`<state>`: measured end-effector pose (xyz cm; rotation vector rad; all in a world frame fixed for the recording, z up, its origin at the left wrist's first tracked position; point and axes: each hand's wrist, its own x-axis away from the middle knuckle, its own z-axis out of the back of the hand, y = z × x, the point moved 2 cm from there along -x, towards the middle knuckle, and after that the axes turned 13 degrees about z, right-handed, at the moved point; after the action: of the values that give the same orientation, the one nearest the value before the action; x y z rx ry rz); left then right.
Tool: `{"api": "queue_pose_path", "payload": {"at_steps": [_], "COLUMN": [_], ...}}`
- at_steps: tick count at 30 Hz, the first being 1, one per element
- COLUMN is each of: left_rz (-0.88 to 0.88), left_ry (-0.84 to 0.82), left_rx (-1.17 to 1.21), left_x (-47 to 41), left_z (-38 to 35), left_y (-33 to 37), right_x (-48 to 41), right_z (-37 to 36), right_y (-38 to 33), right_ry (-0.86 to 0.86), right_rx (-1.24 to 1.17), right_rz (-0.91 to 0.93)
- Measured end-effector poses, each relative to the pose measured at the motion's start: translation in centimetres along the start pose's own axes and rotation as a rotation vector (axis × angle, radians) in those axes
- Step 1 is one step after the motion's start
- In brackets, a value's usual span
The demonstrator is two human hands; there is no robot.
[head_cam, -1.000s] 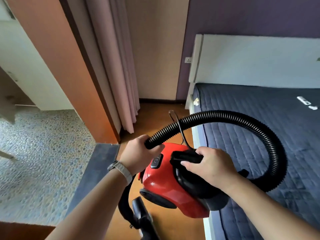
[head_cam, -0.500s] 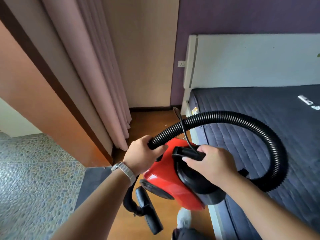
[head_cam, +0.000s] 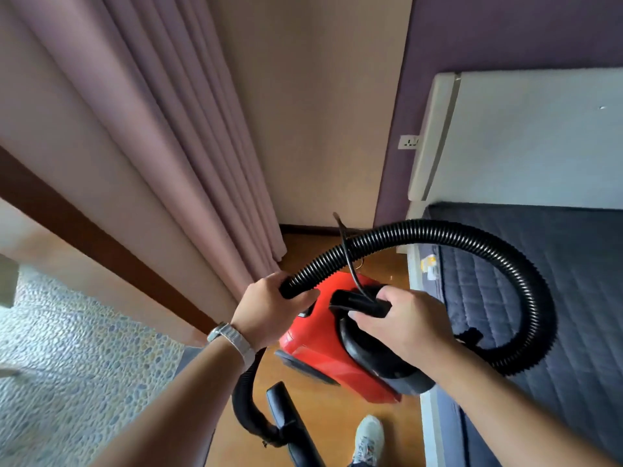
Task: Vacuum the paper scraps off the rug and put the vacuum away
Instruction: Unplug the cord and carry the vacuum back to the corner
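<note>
A red and black canister vacuum (head_cam: 323, 352) hangs above the wooden floor, carried in front of me. My right hand (head_cam: 401, 321) grips its black top handle (head_cam: 354, 299). My left hand (head_cam: 269, 311), with a watch on the wrist, is closed around the ribbed black hose (head_cam: 472, 237), which loops right over the bed and back into the vacuum body. The black nozzle (head_cam: 286, 423) dangles below my left arm. A thin black cord (head_cam: 347, 251) rises from the handle. No rug with paper scraps shows.
Pink curtains (head_cam: 168, 146) hang at the left, a beige wall corner (head_cam: 330, 129) lies ahead. A bed with a dark quilted cover (head_cam: 556, 298) and white headboard (head_cam: 522, 136) fills the right. Pebble-patterned floor (head_cam: 67, 365) lies at the left. My shoe (head_cam: 369, 439) is on the wooden floor (head_cam: 337, 416).
I have walked forward with the vacuum toward the corner between curtain and bed. The view tilted up and right; my shoe came into sight. Both grips are unchanged.
</note>
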<state>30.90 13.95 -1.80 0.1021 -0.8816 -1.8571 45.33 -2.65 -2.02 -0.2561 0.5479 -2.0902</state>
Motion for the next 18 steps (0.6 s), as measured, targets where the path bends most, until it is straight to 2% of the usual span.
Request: {"api": "queue_pose_path", "payload": {"at_steps": [8, 14, 18], "left_rz": [0.076, 0.073, 0.086], "left_ry": [0.012, 0.031, -0.029], "left_rx": [0.087, 0.115, 0.137], "left_x": [-9.9, -17.9, -23.9], "left_z": [-0.2, -1.0, -1.3], "left_y": [4.4, 4.9, 3.9], "right_x": [-12.4, -20.4, -25.2], "right_z": [1.9, -0.1, -1.9], "right_y": [3.0, 3.8, 3.8], "right_ry": [-0.049, -0.116, -0.122], "right_rx": [0.093, 0.171, 0.223], "right_rz": [0.112, 0.105, 0.087]}}
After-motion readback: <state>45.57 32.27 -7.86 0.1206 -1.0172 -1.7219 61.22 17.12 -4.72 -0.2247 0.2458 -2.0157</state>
